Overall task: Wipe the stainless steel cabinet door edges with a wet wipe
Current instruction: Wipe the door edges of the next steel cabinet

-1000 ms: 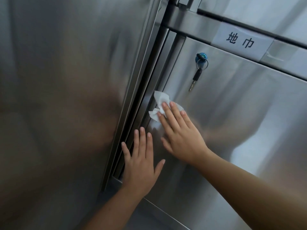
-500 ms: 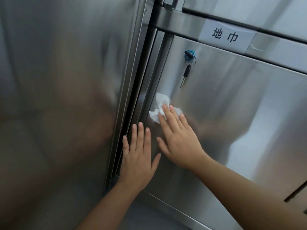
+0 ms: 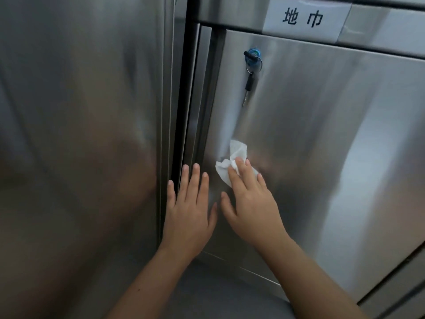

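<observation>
A stainless steel cabinet door (image 3: 322,146) fills the right half of the view. A crumpled white wet wipe (image 3: 232,162) lies against its face near the left edge. My right hand (image 3: 250,203) presses the wipe flat on the door with straight fingers. My left hand (image 3: 188,203) lies flat on the door's left edge (image 3: 207,111), fingers straight and spread, beside the dark gap (image 3: 184,100) between the door and the neighbouring panel.
A blue lock (image 3: 253,54) with a black key (image 3: 249,84) hanging on a ring sits above the wipe. A white label (image 3: 303,18) with black characters is on the frame above. A large steel panel (image 3: 80,134) stands at the left.
The view has moved closer and lower on the door. My right hand has slid the wipe down the door, farther below the key. My left hand stays flat at the door's edge.
</observation>
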Demonstrator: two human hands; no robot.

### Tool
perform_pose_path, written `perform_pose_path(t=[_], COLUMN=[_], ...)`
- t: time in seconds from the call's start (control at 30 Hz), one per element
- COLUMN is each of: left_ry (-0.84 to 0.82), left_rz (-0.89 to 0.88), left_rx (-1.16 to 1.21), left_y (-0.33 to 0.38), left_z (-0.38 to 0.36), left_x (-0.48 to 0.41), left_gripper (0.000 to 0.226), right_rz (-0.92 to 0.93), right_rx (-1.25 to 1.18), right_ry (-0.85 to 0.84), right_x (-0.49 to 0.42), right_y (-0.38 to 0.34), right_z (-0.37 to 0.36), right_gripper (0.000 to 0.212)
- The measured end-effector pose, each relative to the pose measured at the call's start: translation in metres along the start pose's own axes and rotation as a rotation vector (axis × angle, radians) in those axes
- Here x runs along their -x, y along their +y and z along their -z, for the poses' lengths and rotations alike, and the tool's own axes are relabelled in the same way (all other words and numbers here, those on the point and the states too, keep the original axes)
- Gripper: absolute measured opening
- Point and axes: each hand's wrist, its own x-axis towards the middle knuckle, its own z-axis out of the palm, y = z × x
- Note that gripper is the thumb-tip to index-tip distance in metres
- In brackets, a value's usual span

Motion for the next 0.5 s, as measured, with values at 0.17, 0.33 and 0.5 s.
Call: perform_pose_path(t=[0.17, 0.33, 0.5], left_ry=[0.015, 0.016, 0.036], left_rz=[-0.009, -0.036, -0.075], left_rx=[0.013, 0.013, 0.025], left_y=[-0.006, -0.009, -0.008], left_z=[0.001, 0.002, 0.0], left_x=[-0.002, -0.006, -0.005], left_gripper=[0.055, 0.051, 0.048], right_rz=[-0.031, -0.101, -0.147], right_rx=[-0.057, -0.064, -0.08], right_ry=[0.026, -0.045, -0.123], right_x=[0.007, 0.015, 0.029], right_y=[-0.006, 0.0, 0.002], right_z=[0.001, 0.002, -0.003], right_gripper=[0.038, 0.027, 0.025])
